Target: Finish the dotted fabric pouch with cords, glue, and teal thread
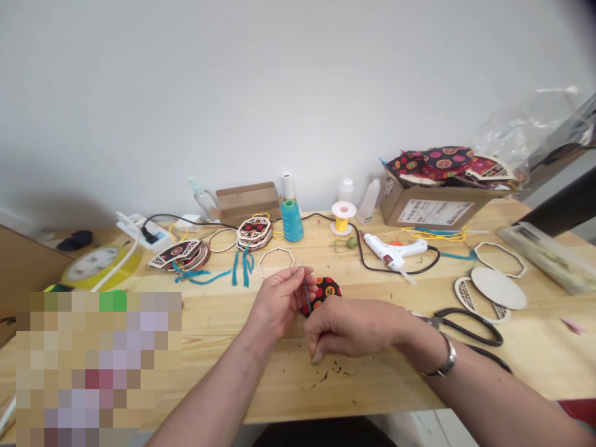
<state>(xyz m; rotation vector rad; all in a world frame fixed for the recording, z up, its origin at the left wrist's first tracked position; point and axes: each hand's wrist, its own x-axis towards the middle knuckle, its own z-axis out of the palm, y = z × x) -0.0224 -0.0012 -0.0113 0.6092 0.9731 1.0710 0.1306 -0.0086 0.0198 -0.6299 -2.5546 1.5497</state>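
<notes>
A thin dark teal cord [307, 292] runs taut between my two hands. My left hand [279, 299], palm turned inward, pinches its upper end between thumb and fingertips. Lower and to the right, my right hand [349, 326] is closed with the cord entering its curled fingers. Just behind both hands sits a round piece of dark patterned fabric [329, 288] with red and orange motifs, partly covered by them. Whether my left fingers also touch the fabric is hidden. Small dark scraps [333, 374] lie on the wooden table [223, 372] below.
Behind my hands stand a teal thread cone [292, 221] and a yellow cord spool [342, 220]. A corded white glue gun [393, 251] lies to the right, near black-handled scissors [470, 326]. A cardboard box [428, 205] holds patterned pieces. Stacked wooden frames [254, 231] are at the left.
</notes>
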